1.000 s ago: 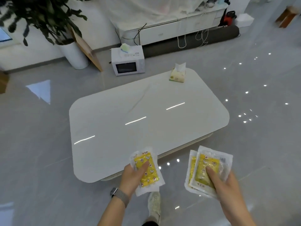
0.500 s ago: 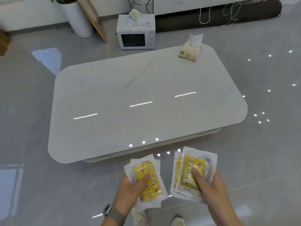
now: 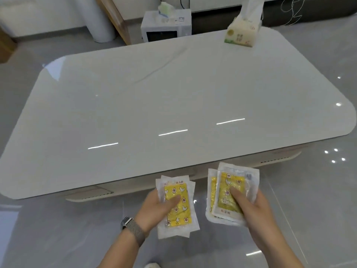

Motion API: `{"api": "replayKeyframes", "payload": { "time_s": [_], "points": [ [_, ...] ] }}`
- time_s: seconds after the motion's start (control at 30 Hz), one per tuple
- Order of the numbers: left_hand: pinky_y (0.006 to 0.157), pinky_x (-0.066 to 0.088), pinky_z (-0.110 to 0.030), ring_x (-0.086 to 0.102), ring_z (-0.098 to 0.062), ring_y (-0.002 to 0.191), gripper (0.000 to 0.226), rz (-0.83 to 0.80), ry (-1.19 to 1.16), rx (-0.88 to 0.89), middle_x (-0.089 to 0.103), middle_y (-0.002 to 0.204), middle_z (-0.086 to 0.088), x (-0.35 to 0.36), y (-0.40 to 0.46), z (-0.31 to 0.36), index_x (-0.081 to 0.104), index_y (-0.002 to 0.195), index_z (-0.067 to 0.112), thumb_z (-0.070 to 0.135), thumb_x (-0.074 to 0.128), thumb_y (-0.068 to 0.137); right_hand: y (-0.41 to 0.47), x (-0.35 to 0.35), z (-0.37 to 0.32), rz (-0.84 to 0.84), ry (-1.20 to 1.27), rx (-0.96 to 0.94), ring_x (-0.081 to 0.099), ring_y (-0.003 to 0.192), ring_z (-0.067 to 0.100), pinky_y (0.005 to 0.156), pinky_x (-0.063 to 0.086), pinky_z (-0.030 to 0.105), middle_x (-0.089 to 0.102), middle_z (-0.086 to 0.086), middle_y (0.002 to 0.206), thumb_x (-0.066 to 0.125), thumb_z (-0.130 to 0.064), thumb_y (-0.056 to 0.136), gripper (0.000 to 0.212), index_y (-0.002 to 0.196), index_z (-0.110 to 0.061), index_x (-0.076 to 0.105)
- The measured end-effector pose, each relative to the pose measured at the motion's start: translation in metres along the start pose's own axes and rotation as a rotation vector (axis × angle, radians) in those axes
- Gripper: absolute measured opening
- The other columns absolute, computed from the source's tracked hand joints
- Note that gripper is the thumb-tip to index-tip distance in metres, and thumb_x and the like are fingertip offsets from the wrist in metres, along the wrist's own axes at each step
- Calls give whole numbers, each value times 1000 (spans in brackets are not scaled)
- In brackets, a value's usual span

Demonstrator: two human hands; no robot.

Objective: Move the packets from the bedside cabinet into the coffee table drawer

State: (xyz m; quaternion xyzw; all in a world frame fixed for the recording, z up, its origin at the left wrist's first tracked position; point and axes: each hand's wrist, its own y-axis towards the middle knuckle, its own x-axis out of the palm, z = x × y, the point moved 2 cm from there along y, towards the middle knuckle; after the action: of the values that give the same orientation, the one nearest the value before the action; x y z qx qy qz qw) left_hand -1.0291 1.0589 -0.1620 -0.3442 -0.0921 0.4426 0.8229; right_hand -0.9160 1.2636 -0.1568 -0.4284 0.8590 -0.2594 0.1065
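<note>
Beside coffee table (image 3: 173,97) — packets (image 3: 178,205) under each thumb, fingers beneath.

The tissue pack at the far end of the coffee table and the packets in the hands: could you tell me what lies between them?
Only bare glossy tabletop, with light reflections, lies between the tissue pack and the packets, as the head view shows.

The bench (image 3: 173,97) has a smooth, glossy white top that mirrors the ceiling lights. The packets (image 3: 177,206) are crinkled clear plastic over shiny yellow printed filling. The floor (image 3: 318,200) is polished grey tile, the watch band (image 3: 135,232) woven metal mesh, and the tissue pack (image 3: 242,33) soft printed plastic with paper tissue.
</note>
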Motion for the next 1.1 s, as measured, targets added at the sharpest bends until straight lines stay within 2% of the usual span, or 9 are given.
{"api": "replayKeyframes", "payload": {
  "time_s": [0.13, 0.3, 0.4, 0.57, 0.7, 0.83, 0.93, 1.03, 1.1],
  "points": [
    [94, 52, -44, 72, -19, 93, 15, -69, -17, -12, 75, 98, 0, 15, 49, -28, 69, 104, 15, 19, 64, 91, 46, 1, 35, -11, 52, -21, 73, 84, 22, 74, 57, 38, 76, 5, 93, 60, -12, 90, 18, 108, -14, 66],
    [96, 51, -41, 70, -17, 97, 18, -171, -21, 14, 75, 101, 2, 37, 80, -60, 68, 107, 16, 14, 65, 89, 81, -3, 65, -75, 88, -66, 73, 81, 24, 59, 59, 29, 76, 7, 91, 61, -11, 88, 17, 104, -14, 66],
    [95, 52, -38, 70, -12, 96, 15, -118, 1, 112, 75, 100, 9, 49, 90, -63, 69, 103, 21, 18, 65, 90, 94, -6, 78, -94, 140, -86, 73, 80, 26, 57, 59, 30, 75, 10, 92, 62, -11, 85, 20, 104, -13, 66],
    [90, 55, -36, 71, -12, 94, 17, -30, -82, 140, 75, 99, 8, 57, 98, -59, 68, 106, 19, 19, 63, 90, 107, -10, 84, -82, 233, -121, 73, 81, 26, 57, 59, 32, 75, 10, 94, 69, -17, 70, 37, 107, -16, 64],
    [76, 57, -21, 71, -5, 86, 21, 86, -34, 139, 75, 95, 12, 54, 105, -68, 66, 110, 20, 20, 64, 89, 116, -8, 95, -81, 236, -126, 73, 88, 26, 62, 59, 32, 74, 9, 100, 93, -37, 45, 75, 112, -23, 64],
    [77, 58, -29, 71, -6, 88, 38, 133, -62, 185, 72, 100, 14, 48, 106, -69, 54, 118, 32, 18, 68, 86, 126, -1, 106, -107, 225, -56, 73, 83, 26, 62, 59, 31, 75, 11, 95, 75, -15, 74, 40, 112, -9, 62],
    [80, 58, -32, 70, -8, 92, 59, 135, -64, 227, 67, 112, 11, 42, 108, -68, 36, 127, 43, 19, 68, 84, 128, 5, 103, -154, 275, -23, 73, 85, 28, 62, 59, 31, 74, 15, 98, 68, -14, 75, 38, 112, -6, 63],
    [78, 59, -37, 72, -13, 88, 59, 169, -107, 209, 70, 106, 2, 38, 111, -72, 37, 130, 26, 14, 70, 83, 125, 2, 97, -191, 360, 7, 73, 77, 26, 55, 58, 31, 74, 15, 94, 66, -13, 72, 35, 107, -5, 65],
    [79, 59, -37, 72, -16, 87, 40, 156, -138, 203, 74, 99, -1, 38, 110, -71, 51, 121, 16, 11, 68, 84, 123, 0, 93, -250, 383, 48, 73, 74, 26, 53, 58, 31, 74, 17, 93, 65, -13, 73, 33, 103, -2, 67]
  ]
}}
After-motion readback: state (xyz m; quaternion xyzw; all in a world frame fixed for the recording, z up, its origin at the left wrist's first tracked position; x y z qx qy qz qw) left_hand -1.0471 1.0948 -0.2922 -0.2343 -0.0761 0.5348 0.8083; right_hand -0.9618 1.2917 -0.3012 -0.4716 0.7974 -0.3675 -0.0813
